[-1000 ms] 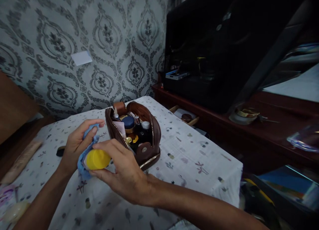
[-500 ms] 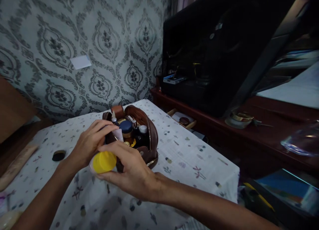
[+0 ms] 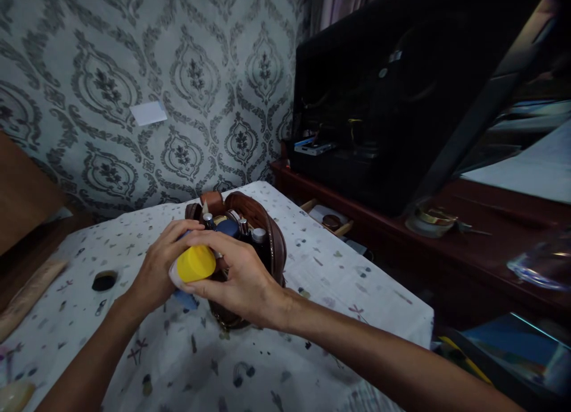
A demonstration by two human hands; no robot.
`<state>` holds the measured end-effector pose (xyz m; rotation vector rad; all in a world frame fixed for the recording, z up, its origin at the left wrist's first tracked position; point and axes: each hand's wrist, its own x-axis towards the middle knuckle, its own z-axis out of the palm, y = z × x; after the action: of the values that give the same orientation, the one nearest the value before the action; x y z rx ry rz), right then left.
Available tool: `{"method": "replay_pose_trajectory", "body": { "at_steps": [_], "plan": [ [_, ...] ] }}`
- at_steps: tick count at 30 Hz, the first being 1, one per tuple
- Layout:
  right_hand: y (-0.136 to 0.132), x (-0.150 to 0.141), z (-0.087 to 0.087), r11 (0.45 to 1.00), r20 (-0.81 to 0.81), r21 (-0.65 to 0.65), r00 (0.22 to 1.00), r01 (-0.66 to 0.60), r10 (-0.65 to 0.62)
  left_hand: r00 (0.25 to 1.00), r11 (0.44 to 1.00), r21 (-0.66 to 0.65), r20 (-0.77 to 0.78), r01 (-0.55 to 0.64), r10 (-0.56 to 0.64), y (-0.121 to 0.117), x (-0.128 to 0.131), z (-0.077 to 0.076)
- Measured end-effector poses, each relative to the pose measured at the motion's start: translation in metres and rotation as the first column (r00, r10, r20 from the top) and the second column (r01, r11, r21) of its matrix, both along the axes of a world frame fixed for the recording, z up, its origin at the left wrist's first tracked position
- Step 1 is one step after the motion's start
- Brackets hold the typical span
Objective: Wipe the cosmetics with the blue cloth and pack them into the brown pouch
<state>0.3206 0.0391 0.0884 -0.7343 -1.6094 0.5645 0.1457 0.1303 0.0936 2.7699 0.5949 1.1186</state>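
My right hand [image 3: 247, 281] is wrapped round a small pale container with a yellow cap [image 3: 196, 263], its yellow end facing me. My left hand [image 3: 163, 257] is closed right beside it, at the near left side of a brown leather toiletry bag [image 3: 279, 245]. Bits of a blue item [image 3: 186, 300] show below and between the left fingers; most of it is hidden. The bag stands unzipped, with a dark blue round lid [image 3: 227, 227], a bottle with a silver cap [image 3: 259, 236] and several other small bottles inside. Both hands cover its near left part.
A patterned white cloth [image 3: 285, 364] covers the table. On the left lie a black oval object [image 3: 104, 280] and a long pinkish item [image 3: 31, 299]. At the right, a dark red cabinet [image 3: 383, 227] carries a large black screen [image 3: 357, 109]; a small drawer [image 3: 343, 226] stands pulled out.
My right hand has lifted the yellow-capped container slightly up and right, closer to my left hand. Blue parts now show around the left hand. The bag's near side seems to have shifted.
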Motion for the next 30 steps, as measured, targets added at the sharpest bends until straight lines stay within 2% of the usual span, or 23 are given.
{"method": "replay_pose_trajectory", "body": {
  "at_steps": [5, 10, 13, 17, 22, 26, 30],
  "plan": [
    [0.003, 0.001, -0.002, 0.995, -0.062, -0.089, 0.997, -0.048, 0.043, 0.998, 0.998, -0.031, 0.015, -0.058, 0.058, 0.000, 0.000, -0.003],
    [0.012, 0.004, -0.002, 0.982, -0.141, -0.158, 0.987, -0.103, 0.081, 0.999, 0.999, -0.010, 0.012, -0.048, 0.048, -0.002, 0.000, -0.003],
    [0.019, 0.011, 0.004, 0.975, -0.180, -0.193, 0.981, -0.112, 0.078, 0.996, 0.997, -0.019, -0.051, -0.078, 0.077, -0.003, 0.002, 0.006],
    [0.032, 0.028, 0.017, 0.975, -0.232, -0.211, 0.972, -0.069, 0.018, 0.971, 0.990, 0.028, -0.192, -0.138, 0.141, 0.005, 0.009, 0.028],
    [0.046, 0.050, 0.025, 0.978, -0.271, -0.207, 0.962, -0.040, -0.019, 0.889, 0.983, 0.049, -0.420, -0.175, 0.179, 0.026, 0.025, 0.047],
    [0.053, 0.062, 0.021, 0.978, -0.234, -0.210, 0.970, 0.020, -0.070, 0.825, 0.987, 0.052, -0.542, -0.155, 0.158, 0.036, 0.035, 0.052],
    [0.055, 0.070, 0.014, 0.971, -0.169, -0.221, 0.977, 0.090, -0.129, 0.720, 0.977, 0.043, -0.669, -0.209, 0.184, 0.039, 0.041, 0.060]
  ]
}}
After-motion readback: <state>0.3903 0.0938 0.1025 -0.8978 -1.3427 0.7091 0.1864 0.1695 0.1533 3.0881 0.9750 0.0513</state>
